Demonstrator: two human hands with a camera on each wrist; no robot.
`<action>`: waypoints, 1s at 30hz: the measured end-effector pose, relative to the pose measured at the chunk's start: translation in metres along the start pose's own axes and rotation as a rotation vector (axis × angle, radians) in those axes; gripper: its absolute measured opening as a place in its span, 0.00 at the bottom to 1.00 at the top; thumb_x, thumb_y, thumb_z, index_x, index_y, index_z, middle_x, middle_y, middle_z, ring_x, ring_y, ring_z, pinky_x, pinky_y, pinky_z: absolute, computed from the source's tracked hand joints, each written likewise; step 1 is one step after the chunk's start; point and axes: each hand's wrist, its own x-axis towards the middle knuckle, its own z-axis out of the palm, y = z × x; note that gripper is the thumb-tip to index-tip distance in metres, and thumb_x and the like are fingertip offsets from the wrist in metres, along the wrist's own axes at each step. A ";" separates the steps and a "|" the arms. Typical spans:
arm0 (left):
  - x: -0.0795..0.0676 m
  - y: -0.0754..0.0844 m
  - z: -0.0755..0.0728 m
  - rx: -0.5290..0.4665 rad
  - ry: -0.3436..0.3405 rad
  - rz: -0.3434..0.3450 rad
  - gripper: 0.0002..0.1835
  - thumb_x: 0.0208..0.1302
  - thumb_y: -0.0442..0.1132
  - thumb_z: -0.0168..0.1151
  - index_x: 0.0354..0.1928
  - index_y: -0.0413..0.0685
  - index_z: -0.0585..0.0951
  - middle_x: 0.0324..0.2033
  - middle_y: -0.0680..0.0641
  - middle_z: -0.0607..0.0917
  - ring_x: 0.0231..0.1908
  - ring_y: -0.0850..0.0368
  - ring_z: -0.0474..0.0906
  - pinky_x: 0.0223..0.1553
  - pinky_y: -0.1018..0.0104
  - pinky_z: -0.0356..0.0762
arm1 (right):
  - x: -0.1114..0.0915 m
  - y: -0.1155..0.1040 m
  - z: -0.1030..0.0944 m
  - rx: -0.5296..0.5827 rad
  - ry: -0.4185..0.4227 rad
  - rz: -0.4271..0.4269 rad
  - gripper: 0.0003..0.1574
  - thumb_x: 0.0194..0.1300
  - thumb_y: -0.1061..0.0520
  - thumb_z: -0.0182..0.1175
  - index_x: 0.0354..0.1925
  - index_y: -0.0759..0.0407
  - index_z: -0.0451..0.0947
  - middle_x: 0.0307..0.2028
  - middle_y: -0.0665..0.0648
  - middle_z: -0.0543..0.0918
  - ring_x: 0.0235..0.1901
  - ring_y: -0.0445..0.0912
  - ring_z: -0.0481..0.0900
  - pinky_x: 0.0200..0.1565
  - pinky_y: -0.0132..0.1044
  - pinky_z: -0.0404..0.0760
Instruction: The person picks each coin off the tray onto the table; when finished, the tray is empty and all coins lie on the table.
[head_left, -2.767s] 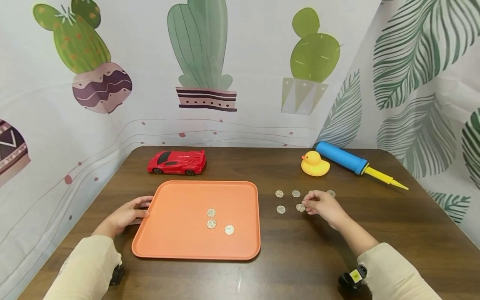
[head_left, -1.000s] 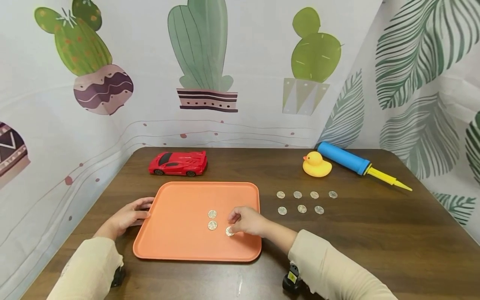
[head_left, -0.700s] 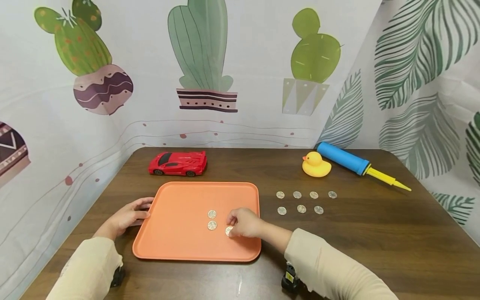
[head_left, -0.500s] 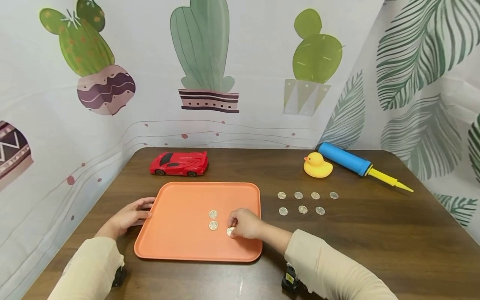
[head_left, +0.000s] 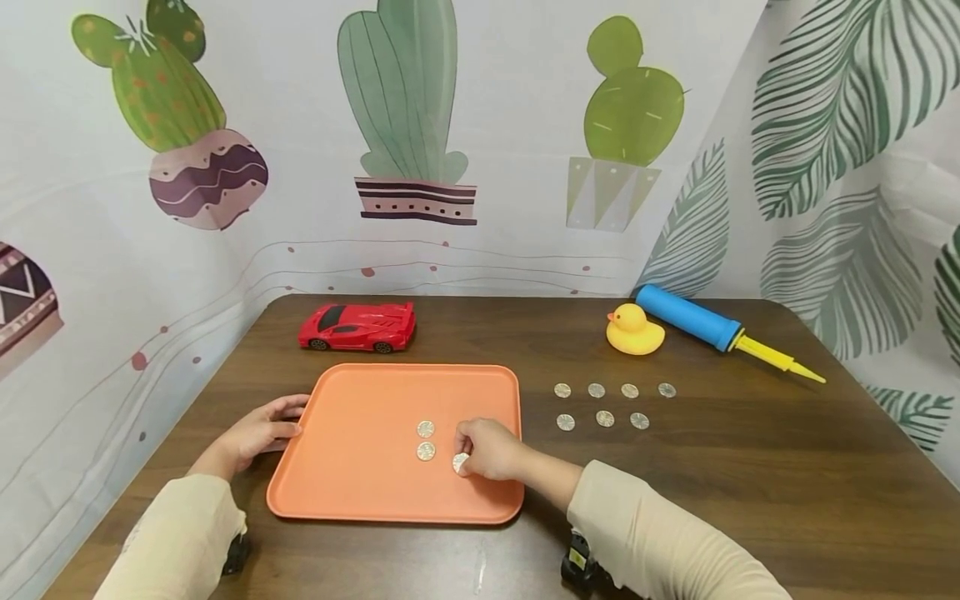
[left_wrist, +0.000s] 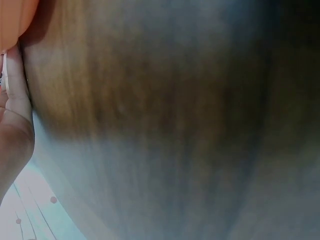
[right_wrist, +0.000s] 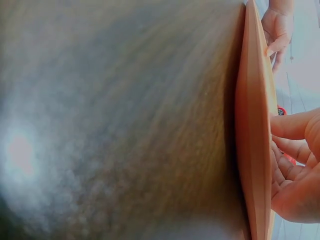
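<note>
My left hand (head_left: 258, 432) rests at the left edge of an orange tray (head_left: 345, 467), its fingertips touching the rim. In the left wrist view only part of that hand (left_wrist: 15, 115) shows, with straight fingers against the tray's edge. Over the tray's right part, my right hand (head_left: 491, 450) pinches a coin (head_left: 460, 462) at the tray's surface, its thumb and fingers curled. Two more coins lie to the left, an upper coin (head_left: 426, 428) and a lower coin (head_left: 426, 451). In the right wrist view the tray rim hides the coin below my right hand (right_wrist: 297, 165).
Several coins (head_left: 604, 418) lie in two rows on the brown table (head_left: 675, 500), right of the tray. Behind them are a yellow rubber duck (head_left: 634, 330) and a blue hand pump (head_left: 686, 317). A red toy car (head_left: 357, 327) stands behind the tray.
My right hand has moved left from the coin rows to the coin on the tray and now pinches it. The left hand has stayed at the tray's edge.
</note>
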 end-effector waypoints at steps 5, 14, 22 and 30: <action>-0.001 0.001 0.002 -0.006 -0.008 0.010 0.32 0.58 0.31 0.50 0.61 0.29 0.49 0.54 0.28 0.58 0.42 0.56 0.72 0.42 0.57 0.71 | -0.002 -0.001 -0.003 0.047 0.006 -0.009 0.12 0.38 0.71 0.62 0.20 0.60 0.70 0.16 0.47 0.69 0.20 0.37 0.65 0.24 0.27 0.65; -0.001 0.001 0.001 -0.002 -0.012 0.016 0.32 0.57 0.30 0.49 0.61 0.29 0.49 0.54 0.28 0.58 0.42 0.54 0.71 0.42 0.56 0.71 | -0.004 0.001 -0.007 0.164 -0.056 0.023 0.10 0.41 0.72 0.60 0.20 0.61 0.71 0.15 0.47 0.70 0.19 0.37 0.66 0.21 0.27 0.65; 0.001 -0.003 -0.001 -0.015 -0.011 0.017 0.32 0.57 0.30 0.50 0.61 0.29 0.49 0.54 0.28 0.59 0.42 0.54 0.72 0.42 0.56 0.71 | -0.011 0.003 -0.018 0.305 -0.030 0.009 0.07 0.45 0.74 0.55 0.22 0.64 0.70 0.18 0.50 0.71 0.20 0.40 0.67 0.20 0.27 0.67; 0.000 -0.002 -0.001 -0.010 -0.009 0.021 0.32 0.57 0.31 0.50 0.61 0.29 0.49 0.54 0.28 0.58 0.43 0.54 0.71 0.42 0.56 0.71 | -0.022 0.014 -0.036 0.446 0.021 0.018 0.05 0.47 0.73 0.56 0.25 0.69 0.70 0.20 0.52 0.71 0.22 0.41 0.68 0.23 0.28 0.69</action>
